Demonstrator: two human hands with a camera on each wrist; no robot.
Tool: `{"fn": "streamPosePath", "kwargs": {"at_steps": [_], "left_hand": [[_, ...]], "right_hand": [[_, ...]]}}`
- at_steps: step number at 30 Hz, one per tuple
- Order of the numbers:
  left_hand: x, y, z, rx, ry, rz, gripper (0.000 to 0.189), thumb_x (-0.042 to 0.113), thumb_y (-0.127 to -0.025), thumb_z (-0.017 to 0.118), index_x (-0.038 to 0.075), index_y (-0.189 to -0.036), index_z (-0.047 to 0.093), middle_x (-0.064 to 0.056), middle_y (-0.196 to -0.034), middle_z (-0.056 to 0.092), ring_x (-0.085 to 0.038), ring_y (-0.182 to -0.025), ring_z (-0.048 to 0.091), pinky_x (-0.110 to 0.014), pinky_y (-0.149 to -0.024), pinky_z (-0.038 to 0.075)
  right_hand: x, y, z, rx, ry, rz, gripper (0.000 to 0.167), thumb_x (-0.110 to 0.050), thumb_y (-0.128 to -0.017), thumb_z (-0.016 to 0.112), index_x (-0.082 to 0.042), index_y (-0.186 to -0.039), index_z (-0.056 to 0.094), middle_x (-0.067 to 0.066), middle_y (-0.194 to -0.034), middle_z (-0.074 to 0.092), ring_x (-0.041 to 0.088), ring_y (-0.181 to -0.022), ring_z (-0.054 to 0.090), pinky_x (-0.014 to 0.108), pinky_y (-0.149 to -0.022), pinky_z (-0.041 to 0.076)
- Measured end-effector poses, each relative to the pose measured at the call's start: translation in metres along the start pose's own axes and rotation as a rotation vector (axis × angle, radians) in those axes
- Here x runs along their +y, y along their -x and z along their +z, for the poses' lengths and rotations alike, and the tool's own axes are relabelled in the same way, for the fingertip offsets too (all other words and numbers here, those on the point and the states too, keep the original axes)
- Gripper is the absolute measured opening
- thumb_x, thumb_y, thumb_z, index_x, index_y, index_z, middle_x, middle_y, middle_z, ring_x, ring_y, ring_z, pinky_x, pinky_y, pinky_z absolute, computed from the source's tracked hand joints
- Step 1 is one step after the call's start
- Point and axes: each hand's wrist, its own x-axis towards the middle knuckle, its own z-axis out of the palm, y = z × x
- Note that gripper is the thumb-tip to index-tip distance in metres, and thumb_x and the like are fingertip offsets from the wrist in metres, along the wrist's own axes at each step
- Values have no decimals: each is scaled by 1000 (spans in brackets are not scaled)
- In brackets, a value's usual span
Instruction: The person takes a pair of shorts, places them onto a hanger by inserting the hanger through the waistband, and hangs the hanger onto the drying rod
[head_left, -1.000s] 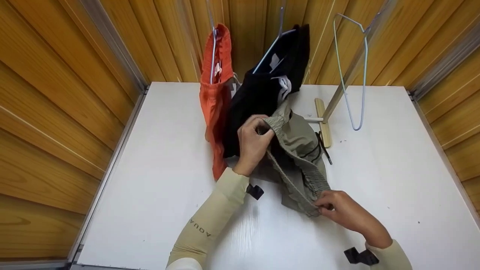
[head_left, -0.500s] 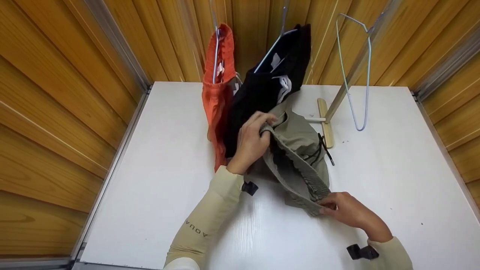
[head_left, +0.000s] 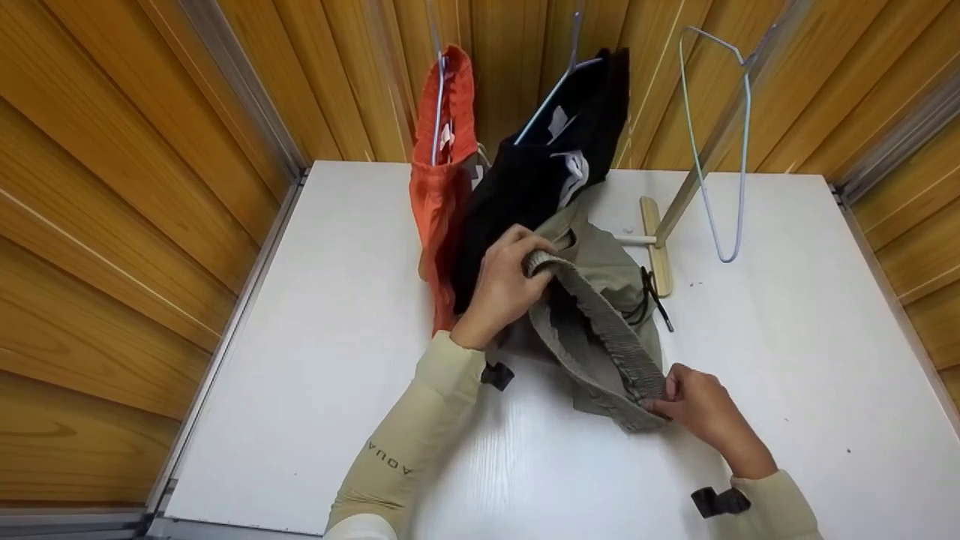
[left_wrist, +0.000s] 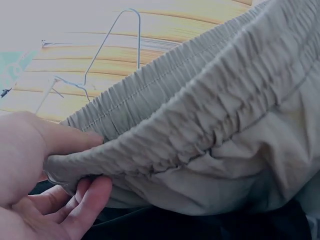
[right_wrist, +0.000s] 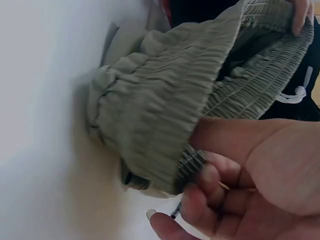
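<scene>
Olive-grey shorts (head_left: 611, 266) with a gathered elastic waistband and a black drawcord lie over the table, waist opening toward me. My left hand (head_left: 506, 285) pinches the waistband's far left end; in the left wrist view the thumb is inside the band (left_wrist: 165, 135) and the fingers are outside. My right hand (head_left: 697, 405) holds the near right end of the waistband, the thumb inside the opening in the right wrist view (right_wrist: 250, 170). Between both hands the waist is stretched into a long open loop. Its lower part is hidden beneath.
Orange shorts (head_left: 431, 217) and black shorts (head_left: 510, 195) with a white cord hang from wire hangers at the back. A bare wire hanger (head_left: 742, 165) hangs at the right, beside a rack post with a wooden foot (head_left: 657, 255). Wood-panelled walls (head_left: 112, 187) enclose the white table (head_left: 337, 300).
My left hand has shifted its grip on the waistband, its fingers lifting and closing again. The waist opening has spread wider. My right hand has moved slightly right and regripped its end.
</scene>
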Motion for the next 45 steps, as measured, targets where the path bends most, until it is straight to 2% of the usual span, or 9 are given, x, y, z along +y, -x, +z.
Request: {"fn": "streamPosePath", "kwargs": {"at_steps": [5, 9, 12, 16, 21, 25, 31, 36, 45], "left_hand": [[2, -1, -2, 48, -11, -20, 12, 11, -80, 77, 14, -89, 72, 0, -92, 62, -14, -89, 62, -28, -81, 52], [4, -1, -4, 86, -68, -19, 10, 20, -81, 78, 18, -88, 71, 2, -89, 62, -14, -86, 59, -29, -80, 49], [4, -1, -7, 105, -88, -10, 10, 23, -81, 78, 18, -87, 71, 3, -87, 62, -16, -89, 54, -31, -82, 47], [4, -1, -13, 112, -39, 5, 10, 20, -82, 77, 14, -86, 69, 0, -85, 62, -16, -88, 56, -31, -82, 47], [5, -2, -23, 99, 59, 6, 12, 19, -84, 75, 11, -86, 67, -1, -84, 62, -11, -79, 58, -26, -75, 48], [6, -4, -28, 94, 154, -23, 12, 19, -87, 72, 10, -85, 64, -1, -83, 62, -9, -76, 55, -23, -71, 45], [11, -7, -39, 81, 249, -80, 12, 18, -88, 69, 9, -83, 62, -1, -77, 60, -8, -73, 51, -22, -67, 41], [24, -10, -52, 85, 301, -114, 11, 17, -89, 68, 10, -83, 62, 0, -77, 58, -8, -74, 51, -23, -68, 41], [45, -20, -85, 123, 386, -122, 7, 15, -89, 66, 8, -90, 64, -3, -85, 61, -11, -83, 53, -26, -75, 42]], "right_hand": [[4, -2, 3, -22, 42, 41, 39, -17, -76, 81, -5, -88, 46, 4, -69, 46, 18, -63, 43, 29, -56, 34], [6, -3, -3, -16, 63, 0, 40, -4, -83, 69, 12, -116, 53, 29, -100, 64, 40, -87, 62, 47, -71, 50], [9, -3, -15, 43, 68, -23, 46, 1, -86, 61, 17, -128, 49, 38, -118, 58, 52, -107, 58, 59, -86, 48], [11, -2, -37, 161, 29, -38, 37, 3, -88, 56, 14, -124, 54, 39, -116, 59, 53, -107, 58, 62, -88, 45], [5, -2, -69, 313, -15, -10, 27, -5, -94, 47, 2, -116, 63, 30, -111, 65, 30, -93, 64, 42, -76, 49], [0, 0, -96, 378, -66, 66, 33, -17, -98, 39, -6, -113, 66, 12, -102, 69, 2, -79, 50, 23, -65, 40], [-11, 3, -131, 403, -179, 98, 34, -19, -98, 37, -7, -108, 67, -19, -77, 57, 3, -71, 49, 21, -60, 40], [-26, 6, -154, 453, -250, 31, 30, -17, -98, 41, -13, -97, 70, -21, -76, 59, 3, -71, 50, 19, -61, 39], [-57, 11, -179, 502, -349, -147, 28, -7, -98, 40, -1, -97, 68, -14, -82, 62, 6, -71, 54, 13, -63, 45]]}}
